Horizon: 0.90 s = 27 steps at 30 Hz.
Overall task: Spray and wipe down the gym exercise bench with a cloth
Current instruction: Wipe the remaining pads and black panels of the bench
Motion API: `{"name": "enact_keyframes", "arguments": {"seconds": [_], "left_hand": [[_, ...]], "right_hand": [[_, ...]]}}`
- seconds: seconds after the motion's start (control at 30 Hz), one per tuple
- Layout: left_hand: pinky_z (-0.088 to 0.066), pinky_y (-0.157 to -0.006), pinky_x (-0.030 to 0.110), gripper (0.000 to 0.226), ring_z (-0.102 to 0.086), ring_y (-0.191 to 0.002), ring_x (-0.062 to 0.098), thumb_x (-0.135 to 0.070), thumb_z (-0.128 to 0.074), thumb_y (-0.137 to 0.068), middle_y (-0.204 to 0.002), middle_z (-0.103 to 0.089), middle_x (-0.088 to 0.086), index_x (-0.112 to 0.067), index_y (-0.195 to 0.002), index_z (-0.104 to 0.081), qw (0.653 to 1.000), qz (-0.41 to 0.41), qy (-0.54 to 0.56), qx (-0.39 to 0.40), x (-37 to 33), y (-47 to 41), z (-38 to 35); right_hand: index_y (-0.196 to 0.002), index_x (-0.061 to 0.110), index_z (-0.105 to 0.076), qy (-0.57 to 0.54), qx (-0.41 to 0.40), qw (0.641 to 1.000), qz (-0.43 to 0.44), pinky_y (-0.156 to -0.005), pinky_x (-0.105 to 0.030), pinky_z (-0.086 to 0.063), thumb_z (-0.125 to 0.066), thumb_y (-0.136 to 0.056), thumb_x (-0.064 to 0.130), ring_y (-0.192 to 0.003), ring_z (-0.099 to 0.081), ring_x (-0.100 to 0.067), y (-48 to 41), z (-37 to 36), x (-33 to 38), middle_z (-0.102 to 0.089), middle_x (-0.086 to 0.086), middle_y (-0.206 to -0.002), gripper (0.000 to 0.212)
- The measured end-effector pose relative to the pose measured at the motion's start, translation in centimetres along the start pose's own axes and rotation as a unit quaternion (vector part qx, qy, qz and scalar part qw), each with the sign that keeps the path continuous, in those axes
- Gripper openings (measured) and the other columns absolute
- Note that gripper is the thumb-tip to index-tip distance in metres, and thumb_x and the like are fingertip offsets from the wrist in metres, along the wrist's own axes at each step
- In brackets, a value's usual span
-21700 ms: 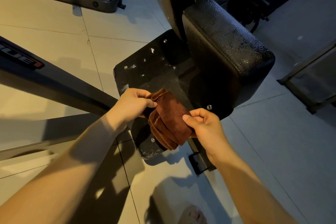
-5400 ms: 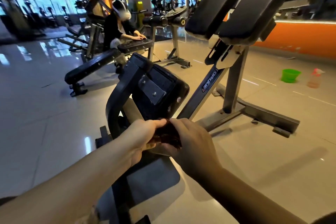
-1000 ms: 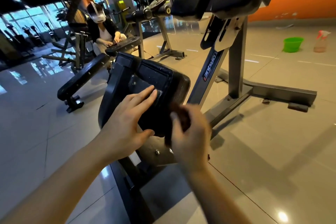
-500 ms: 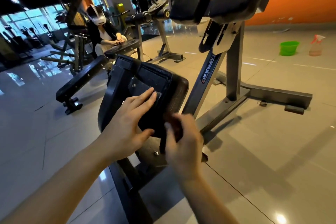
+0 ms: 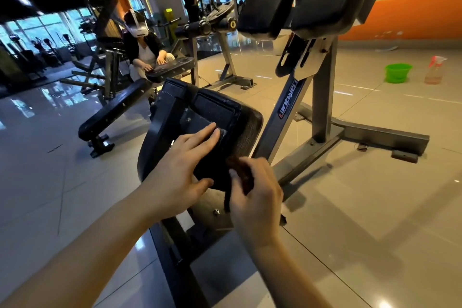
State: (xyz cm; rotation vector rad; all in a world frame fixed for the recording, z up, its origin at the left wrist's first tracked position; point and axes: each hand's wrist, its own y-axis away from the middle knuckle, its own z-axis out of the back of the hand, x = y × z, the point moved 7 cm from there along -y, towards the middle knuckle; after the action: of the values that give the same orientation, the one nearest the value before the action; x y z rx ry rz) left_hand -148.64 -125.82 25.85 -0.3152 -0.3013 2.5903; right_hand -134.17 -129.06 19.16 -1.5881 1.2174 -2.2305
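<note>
The left hand [image 5: 185,167] has let go of the cloth [image 5: 241,172], which both hands pinched together a few seconds ago. It now lies spread on the dark underside of the tilted bench pad [image 5: 241,120], fingers [image 5: 205,135] straight and flat against it, thumb out beneath. Over the last second it has hardly shifted, so it looks like a brace that keeps the pad steady.

The right hand [image 5: 257,195] alone carries the brown cloth. Its fingers are curled round the bunched fabric, and only a small fold shows above the knuckles, right at the near right edge of the pad. That hand has stayed close to the same spot through the last second, making at most small strokes. Whether the cloth is pressed to the pad or just off it cannot be told, because the hand hides the contact.

The change suggests the cloth has been readied and wiping of the pad's underside and rim is under way, one-handed. The grey plate with its bolt [image 5: 216,211] just below is probably next.

The spray bottle [image 5: 434,71] stands far off on the floor at the right, beside a green bowl [image 5: 397,73], out of reach of both hands, so any fresh spraying means a walk over.
</note>
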Motion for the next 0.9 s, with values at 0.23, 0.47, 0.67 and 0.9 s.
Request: {"name": "enact_keyframes", "arguments": {"seconds": [0.23,0.47,0.67,0.9], "left_hand": [[-0.015,-0.103,0.005,0.098,-0.012,-0.137,-0.012,-0.02,-0.078,-0.088,-0.156,-0.006,-0.035,-0.038,-0.159,-0.012,1.0,-0.003,-0.01,0.014,-0.2,-0.2,0.1],[-0.017,-0.113,0.018,0.099,-0.016,-0.143,-0.005,-0.017,-0.077,-0.087,-0.162,-0.008,-0.031,-0.035,-0.162,-0.014,1.0,0.0,-0.006,0.015,-0.2,0.1,0.3],[-0.017,-0.115,0.02,0.099,-0.014,-0.145,-0.003,-0.019,-0.077,-0.088,-0.165,-0.009,-0.025,-0.035,-0.161,-0.012,1.0,0.011,-0.015,0.018,-0.2,-0.1,0.1],[-0.015,-0.114,0.019,0.104,-0.011,-0.142,-0.01,-0.016,-0.079,-0.086,-0.161,-0.004,-0.033,-0.038,-0.16,-0.01,1.0,0.006,-0.011,0.028,-0.1,0.3,0.1]], "right_hand": [[-0.119,0.01,-0.064,0.02,-0.051,0.999,0.003,-0.086,-0.014,-0.049,-0.069,-0.094,0.018,-0.101,-0.06,-0.008,-6.4,2.1,0.3,-0.066,-0.002,-0.11,0.026],[-0.118,0.017,-0.063,-0.01,0.031,0.999,0.031,-0.085,-0.026,-0.056,-0.064,-0.095,0.022,-0.101,-0.06,-0.004,-1.1,-0.2,1.1,-0.063,0.005,-0.109,0.023],[-0.119,0.013,-0.062,0.004,-0.045,0.999,-0.03,-0.085,-0.006,-0.045,-0.07,-0.095,0.017,-0.1,-0.053,0.002,-7.5,2.5,-0.2,-0.063,0.005,-0.111,0.026],[-0.114,0.018,-0.064,-0.055,0.034,0.998,-0.022,-0.082,-0.012,-0.047,-0.071,-0.095,0.018,-0.096,-0.058,0.001,0.4,-0.5,-0.5,-0.062,0.009,-0.103,0.021]]}}
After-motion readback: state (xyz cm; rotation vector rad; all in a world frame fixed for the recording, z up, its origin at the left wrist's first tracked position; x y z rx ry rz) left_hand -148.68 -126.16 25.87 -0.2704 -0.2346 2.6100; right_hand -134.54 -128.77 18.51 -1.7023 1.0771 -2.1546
